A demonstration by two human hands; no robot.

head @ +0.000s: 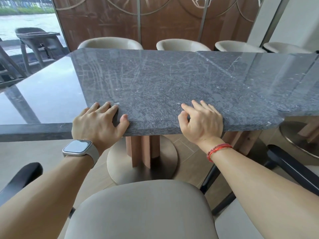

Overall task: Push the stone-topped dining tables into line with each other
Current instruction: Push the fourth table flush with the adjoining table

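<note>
The middle table lies at 12 o'clock from me, its grey stone top running long from 9 to 3 in a row with its neighbours. Both my hands rest wide and flat on its near edge, holding nothing: my left hand has its fingers spread on the stone by the clipped 9 o'clock corner, and my right hand is draped over the rim, fingers loosely bent on top. The pedestal stands between them, so a push towards 12 should go fairly square. The right table has its near edge set back towards 12 from mine. The left table touches my top at 9; with this wide lens I can't quite judge whether our edges match.
</note>
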